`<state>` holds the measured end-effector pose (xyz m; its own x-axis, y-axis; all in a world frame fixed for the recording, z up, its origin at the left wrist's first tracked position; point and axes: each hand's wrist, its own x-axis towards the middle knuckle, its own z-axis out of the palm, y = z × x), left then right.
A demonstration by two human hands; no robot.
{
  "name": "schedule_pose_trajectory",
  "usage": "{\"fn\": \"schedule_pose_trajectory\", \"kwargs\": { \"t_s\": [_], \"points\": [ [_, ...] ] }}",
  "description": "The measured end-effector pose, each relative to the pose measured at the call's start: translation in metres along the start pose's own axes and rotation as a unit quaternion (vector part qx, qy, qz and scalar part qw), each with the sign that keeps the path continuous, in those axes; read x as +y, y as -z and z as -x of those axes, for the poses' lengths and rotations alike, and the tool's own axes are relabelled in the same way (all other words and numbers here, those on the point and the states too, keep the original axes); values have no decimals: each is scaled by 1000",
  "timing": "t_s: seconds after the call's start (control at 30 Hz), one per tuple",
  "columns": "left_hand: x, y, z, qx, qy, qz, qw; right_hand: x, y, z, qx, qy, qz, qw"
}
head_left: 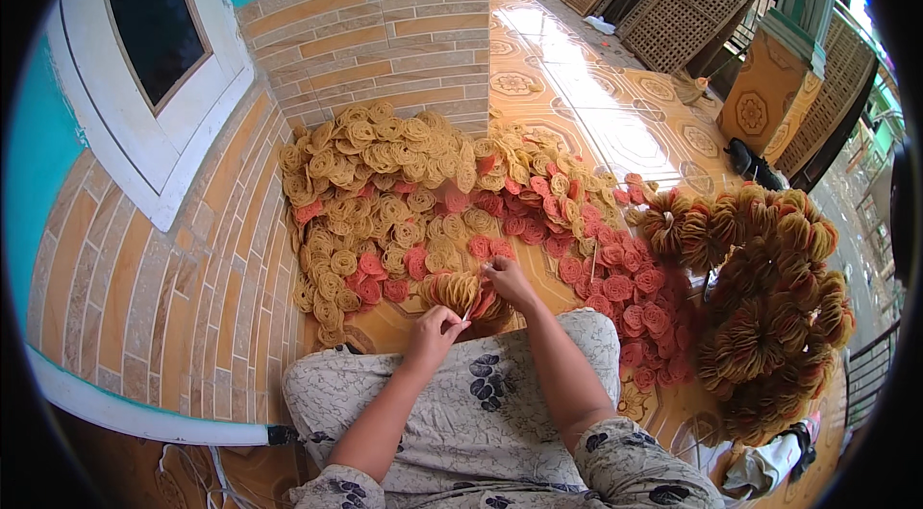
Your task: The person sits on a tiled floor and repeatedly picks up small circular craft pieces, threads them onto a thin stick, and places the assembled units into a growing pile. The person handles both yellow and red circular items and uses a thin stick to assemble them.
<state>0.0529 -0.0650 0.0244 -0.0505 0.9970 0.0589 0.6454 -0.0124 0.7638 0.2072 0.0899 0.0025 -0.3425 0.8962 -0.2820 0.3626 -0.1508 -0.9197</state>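
Observation:
In front of my lap lies a short bundle of round, lacy crackers [452, 293], yellow with a few pink-red ones, stacked face to face. My left hand [435, 334] is at the bundle's near side, thumb and finger pinching a thin pale strip. At its far right side is my right hand [510, 282], fingers closed together; what they hold is too small to make out. Just beyond both hands spreads a heap of loose yellow crackers [385, 153] mixed with pink-red ones. More pink-red crackers [635, 288] lie to the right of my right arm.
Thick rings of bundled crackers [769, 317] are piled at the right. A tiled wall [385, 38] bounds the heap at the back and left, beneath a white-framed window [154, 57]. Woven racks [687, 9] lean at the far right, near a tiled pillar [769, 96].

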Motion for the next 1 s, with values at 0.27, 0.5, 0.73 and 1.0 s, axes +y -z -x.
{"fn": "schedule_pose_trajectory", "kwargs": {
  "t_s": [0.27,0.5,0.73,1.0],
  "points": [
    [-17,18,-11,92,166,695,693,-56,-8,62,-180,193,-198,944],
    [-10,61,-13,18,105,782,614,-52,10,64,-297,27,-405,864],
    [20,50,-5,-49,97,757,644,-58,23,79,-250,52,-449,856],
    [78,6,16,-209,132,772,586,-88,112,198,-76,149,-305,938]
  ]
}}
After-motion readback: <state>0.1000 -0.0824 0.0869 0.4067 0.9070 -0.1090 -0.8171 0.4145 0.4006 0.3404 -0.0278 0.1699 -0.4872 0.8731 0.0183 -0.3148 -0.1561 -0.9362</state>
